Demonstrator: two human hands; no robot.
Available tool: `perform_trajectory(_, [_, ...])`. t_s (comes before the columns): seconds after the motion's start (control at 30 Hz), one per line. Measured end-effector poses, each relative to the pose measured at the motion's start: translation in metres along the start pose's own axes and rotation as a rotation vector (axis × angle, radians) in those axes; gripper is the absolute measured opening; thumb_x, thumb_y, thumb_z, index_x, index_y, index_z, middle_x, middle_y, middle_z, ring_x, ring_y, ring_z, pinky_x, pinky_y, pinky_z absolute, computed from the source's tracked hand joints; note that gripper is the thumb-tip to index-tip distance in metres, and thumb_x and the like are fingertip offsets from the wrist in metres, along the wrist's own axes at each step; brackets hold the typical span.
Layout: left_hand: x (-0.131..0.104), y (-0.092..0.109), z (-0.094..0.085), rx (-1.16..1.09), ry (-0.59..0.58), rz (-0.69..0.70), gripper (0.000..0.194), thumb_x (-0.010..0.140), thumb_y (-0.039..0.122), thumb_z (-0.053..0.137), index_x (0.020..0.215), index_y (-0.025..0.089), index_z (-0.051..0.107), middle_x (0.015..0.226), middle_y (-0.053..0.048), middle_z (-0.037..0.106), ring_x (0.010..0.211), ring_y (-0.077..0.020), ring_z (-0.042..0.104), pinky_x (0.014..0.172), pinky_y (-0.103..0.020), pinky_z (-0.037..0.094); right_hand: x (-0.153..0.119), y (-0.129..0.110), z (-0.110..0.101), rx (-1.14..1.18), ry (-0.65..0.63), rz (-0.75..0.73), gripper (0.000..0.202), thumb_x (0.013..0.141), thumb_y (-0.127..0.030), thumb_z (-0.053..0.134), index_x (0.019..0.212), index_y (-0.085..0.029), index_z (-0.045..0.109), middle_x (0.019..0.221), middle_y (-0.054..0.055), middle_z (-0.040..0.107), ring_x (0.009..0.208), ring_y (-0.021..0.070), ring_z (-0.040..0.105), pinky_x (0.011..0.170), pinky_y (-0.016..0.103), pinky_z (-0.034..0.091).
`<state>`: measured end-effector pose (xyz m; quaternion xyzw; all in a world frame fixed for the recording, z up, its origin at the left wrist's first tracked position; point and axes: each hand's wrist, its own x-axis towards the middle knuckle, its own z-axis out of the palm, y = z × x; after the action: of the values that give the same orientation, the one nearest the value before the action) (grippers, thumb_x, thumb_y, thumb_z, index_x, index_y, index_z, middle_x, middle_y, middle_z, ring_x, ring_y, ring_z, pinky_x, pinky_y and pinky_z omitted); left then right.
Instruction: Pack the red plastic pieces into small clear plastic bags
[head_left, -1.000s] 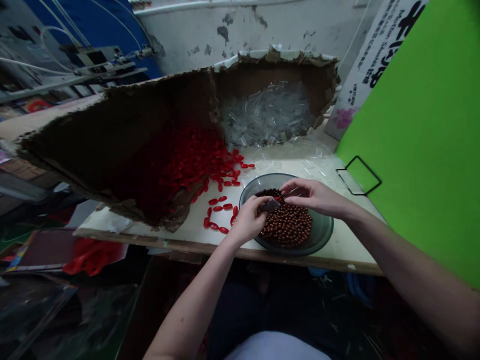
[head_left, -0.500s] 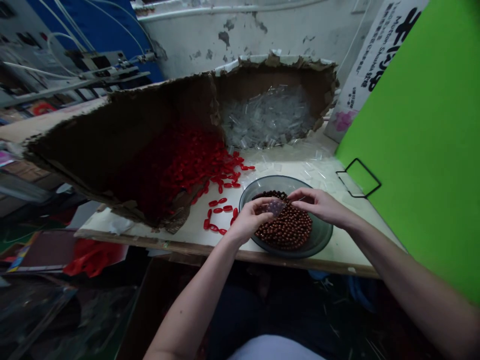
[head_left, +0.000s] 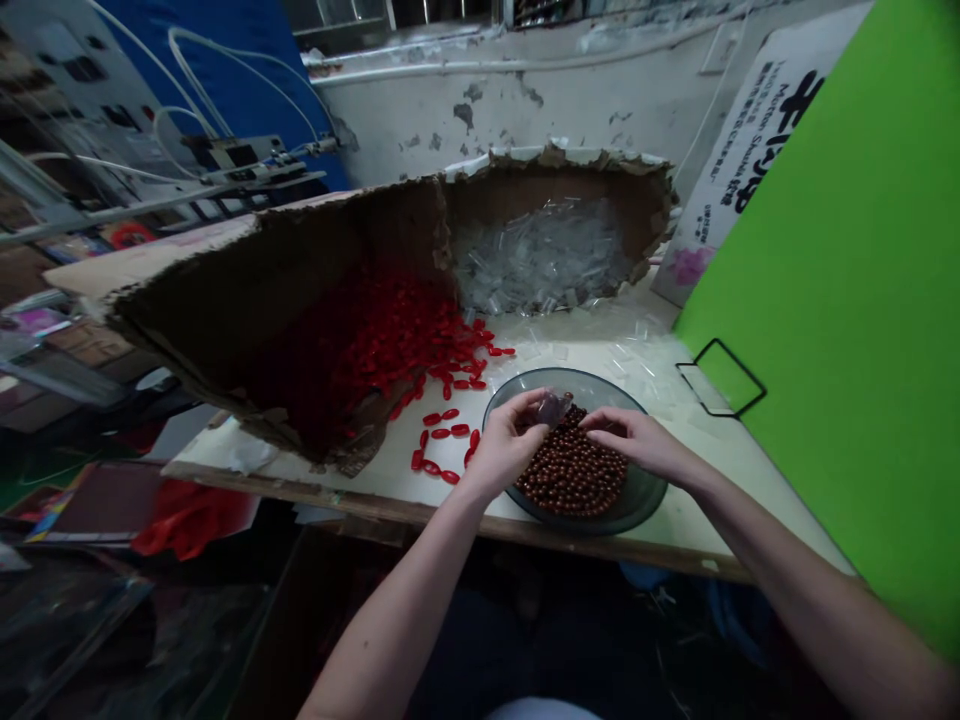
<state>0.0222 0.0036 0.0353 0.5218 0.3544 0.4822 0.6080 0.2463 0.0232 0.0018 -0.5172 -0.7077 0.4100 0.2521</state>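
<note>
My left hand [head_left: 516,436] pinches a small clear plastic piece [head_left: 552,408] above the left side of a greenish-grey bowl [head_left: 646,500]. Brown round beads [head_left: 577,470] lie heaped in the bowl. Over the bowl's right side is my right hand [head_left: 631,438], its thumb and fingers slightly apart near the beads; I see nothing between them. Left of the bowl, red oval beads [head_left: 440,433] lie on the white table in a loose line.
A torn cardboard box [head_left: 285,225] behind holds red beads [head_left: 405,320] on the left and clear plastic pieces [head_left: 540,260] on the right. At the right stand a green panel [head_left: 840,300] with a black wire frame [head_left: 739,412] and a printed carton [head_left: 705,225].
The view has tilted slightly upward. The clear piece is still in my left hand, while my right hand's fingertips have moved a little away from it.
</note>
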Motion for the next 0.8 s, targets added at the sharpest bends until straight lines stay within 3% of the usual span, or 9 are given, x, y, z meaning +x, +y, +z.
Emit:
perform_trajectory(0.2, [0.000,-0.007,0.000,-0.009,0.001,-0.041,0.049,0.070,0.009,0.061,0.119,0.015,0.059,0.113,-0.010,0.067,0.105,-0.0201,0.061,0.097,-0.036,0.044,-0.004,-0.013,-0.007,0.034,0.046,-0.003,0.025,0.081,-0.037,0.058,0.098,-0.020,0.067,0.098,0.005,0.071,0.091,0.0220,0.065,0.084,0.038,0.049])
perform_trajectory(0.4, [0.002,-0.015,0.000,0.198,0.036,-0.053,0.045,0.069,0.005,0.056,0.113,0.012,0.063,0.108,-0.011,0.069,0.100,-0.0203,0.063,0.095,-0.036,0.046,-0.005,-0.020,-0.010,0.044,0.075,-0.024,0.026,0.081,-0.038,0.058,0.098,-0.020,0.066,0.096,0.005,0.071,0.088,0.0211,0.065,0.083,0.038,0.049])
perform_trajectory(0.63, [0.001,-0.018,-0.001,0.081,0.021,-0.079,0.046,0.068,0.006,0.059,0.114,0.015,0.063,0.107,-0.010,0.069,0.099,-0.0198,0.063,0.095,-0.037,0.046,-0.007,-0.021,-0.005,0.087,0.093,-0.015,0.026,0.080,-0.039,0.060,0.098,-0.020,0.066,0.096,0.004,0.071,0.088,0.0212,0.065,0.083,0.038,0.049])
perform_trajectory(0.8, [0.004,-0.028,-0.005,0.227,0.093,0.001,0.045,0.067,0.006,0.059,0.110,0.017,0.066,0.107,-0.009,0.069,0.100,-0.0224,0.063,0.097,-0.039,0.045,-0.007,-0.020,-0.005,0.113,0.100,-0.029,0.027,0.081,-0.039,0.060,0.099,-0.020,0.065,0.096,0.005,0.071,0.089,0.0205,0.064,0.084,0.037,0.048])
